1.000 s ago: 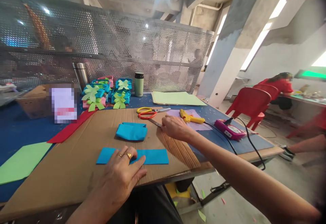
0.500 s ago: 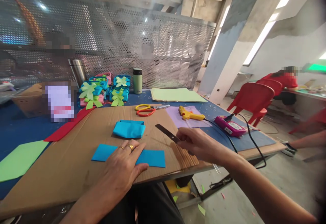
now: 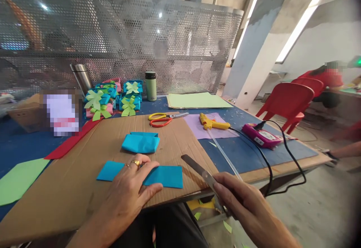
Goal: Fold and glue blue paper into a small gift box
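Note:
A folded blue paper strip (image 3: 167, 176) lies flat on a brown cardboard sheet (image 3: 70, 187). My left hand (image 3: 131, 187) rests over its middle with fingers and thumb spread, pressing on it. My right hand (image 3: 239, 199) grips a knife (image 3: 194, 163) with a dark flat blade and a round rivet. The blade points up and left, just off the strip's right end. Beyond my left fingers sits a folded blue paper piece (image 3: 140, 143). Part of the knife's handle is hidden by my fingers.
Scissors (image 3: 166, 119) lie at the cardboard's far edge. A yellow glue gun (image 3: 213, 123) rests on purple paper, its cord running to a magenta power box (image 3: 261, 137). Behind stand decorated paper pieces (image 3: 128, 105) and a green flask (image 3: 150, 86). Red paper (image 3: 73, 140) lies left.
My right hand has drawn the knife nearer and to the right, turning so more of the handle side shows. My left hand stays on the blue strip. The view has shifted slightly.

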Available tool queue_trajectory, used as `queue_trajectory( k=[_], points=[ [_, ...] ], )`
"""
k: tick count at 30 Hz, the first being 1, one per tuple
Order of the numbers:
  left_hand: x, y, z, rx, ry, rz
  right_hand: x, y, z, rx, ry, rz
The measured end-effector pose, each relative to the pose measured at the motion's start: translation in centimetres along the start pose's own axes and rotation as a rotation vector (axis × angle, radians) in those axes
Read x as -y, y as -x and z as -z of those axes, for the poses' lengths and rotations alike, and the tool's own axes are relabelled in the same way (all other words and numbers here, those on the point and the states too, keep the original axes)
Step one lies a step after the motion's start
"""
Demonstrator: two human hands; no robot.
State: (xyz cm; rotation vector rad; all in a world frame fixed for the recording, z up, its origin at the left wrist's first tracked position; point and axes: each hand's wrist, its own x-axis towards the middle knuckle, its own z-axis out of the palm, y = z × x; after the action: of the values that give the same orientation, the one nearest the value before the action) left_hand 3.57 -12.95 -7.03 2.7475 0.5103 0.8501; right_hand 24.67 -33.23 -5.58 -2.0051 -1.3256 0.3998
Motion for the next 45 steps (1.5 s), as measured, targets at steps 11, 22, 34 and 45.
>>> queue_trajectory(
  k=[11, 22, 34, 45],
  points=[
    [0.4, 0.2, -0.2, 0.017, -0.002, -0.038, 0.4, -0.6, -0.1, -0.066, 0.082, 0.156],
    [0.3, 0.2, 0.1, -0.018, -0.012, -0.096, 0.5, -0.5, 0.8, -0.093, 0.153, 0.191],
    [0.1, 0.1, 0.1, -0.021, -0.034, -0.095, 0.4, -0.6, 0.8, -0.018, 0.111, 0.143],
    [0.2, 0.1, 0.0, -0.046, -0.036, -0.112, 0.9, -0.6, 0.9, 0.001, 0.109, 0.153]
  ],
)
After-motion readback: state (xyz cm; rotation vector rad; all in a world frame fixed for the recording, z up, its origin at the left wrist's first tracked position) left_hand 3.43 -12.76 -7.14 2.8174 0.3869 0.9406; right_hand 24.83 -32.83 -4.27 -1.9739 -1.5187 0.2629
